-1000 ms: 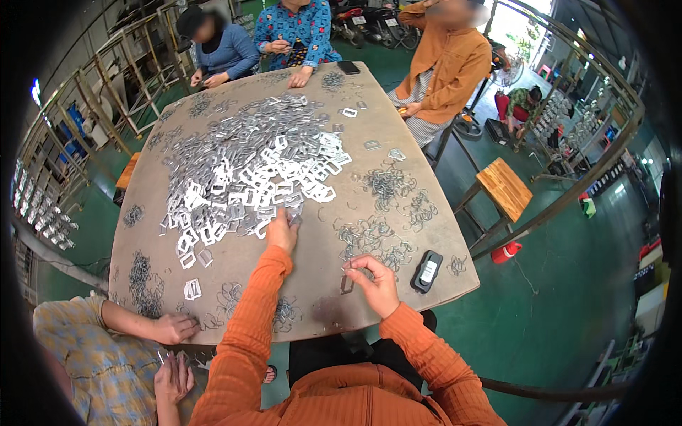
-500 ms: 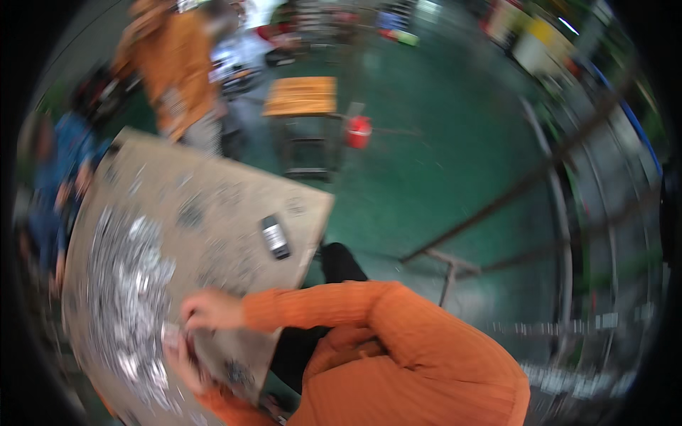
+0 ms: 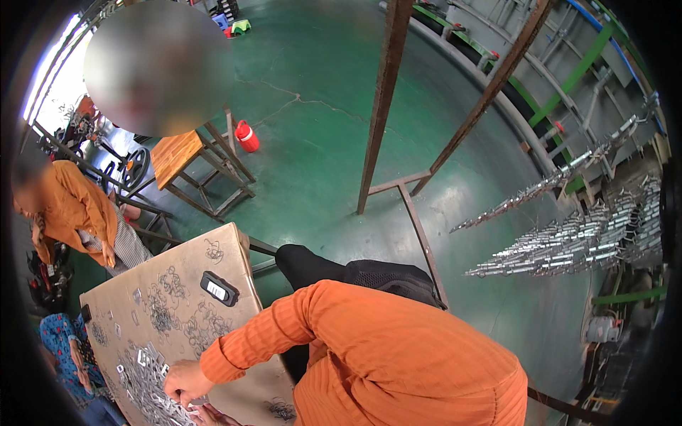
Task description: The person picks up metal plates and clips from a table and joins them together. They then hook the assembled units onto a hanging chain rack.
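Over a pile of small flat metal pieces (image 3: 145, 383) at the table's near left, my right hand (image 3: 189, 380) is closed, thumb and fingers pinched together. What lies between them is too small to make out. Just below it, my left hand (image 3: 210, 415) is partly cut off by the lower edge, its fingers closed around what looks like a small metal piece. The two hands nearly touch. Tangled thin wire rings (image 3: 206, 323) lie in loose clusters beyond my right forearm. A smaller wire cluster (image 3: 280, 409) sits near my body.
On the brown table (image 3: 238, 263) rests a black device (image 3: 219, 289) with a white label. A person in orange (image 3: 82, 209) and another in blue patterned clothes (image 3: 65, 348) are at the left. Beyond stand a wooden stool (image 3: 176, 157), red jug (image 3: 246, 136) and rusty frame (image 3: 383, 106); metal parts (image 3: 568, 238) hang right.
My view has swung to the right, so the table sits lower and the hanging metal parts show clearly. Both hands remain close together at the pile. The picture is sharper now.
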Demonstrator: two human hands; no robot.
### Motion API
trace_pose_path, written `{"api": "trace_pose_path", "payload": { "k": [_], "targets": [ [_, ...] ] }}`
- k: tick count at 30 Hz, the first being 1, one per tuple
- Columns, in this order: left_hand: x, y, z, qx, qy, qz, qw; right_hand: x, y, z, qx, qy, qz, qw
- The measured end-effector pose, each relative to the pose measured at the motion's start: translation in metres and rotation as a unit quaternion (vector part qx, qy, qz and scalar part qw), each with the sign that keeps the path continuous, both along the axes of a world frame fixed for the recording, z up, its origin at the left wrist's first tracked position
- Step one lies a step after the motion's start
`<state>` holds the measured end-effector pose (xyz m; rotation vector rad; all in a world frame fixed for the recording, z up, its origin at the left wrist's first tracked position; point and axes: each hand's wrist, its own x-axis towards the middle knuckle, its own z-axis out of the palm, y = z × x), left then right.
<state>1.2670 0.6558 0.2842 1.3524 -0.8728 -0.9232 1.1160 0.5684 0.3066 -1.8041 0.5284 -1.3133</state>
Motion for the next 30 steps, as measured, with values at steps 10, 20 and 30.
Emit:
{"api": "trace_pose_path", "payload": {
  "k": [10,20,30],
  "targets": [
    [-0.003,0.009,0.032,-0.073,0.003,0.110,0.991,0.002,-0.023,0.012,0.044,-0.080,0.100,0.991],
    [-0.011,0.083,0.062,-0.094,0.026,0.152,0.984,0.003,0.008,0.080,0.114,0.088,0.216,0.966],
    [-0.043,0.115,0.043,-0.215,0.015,0.260,0.941,0.031,0.041,0.077,0.043,0.141,0.369,0.918]
  ]
}}
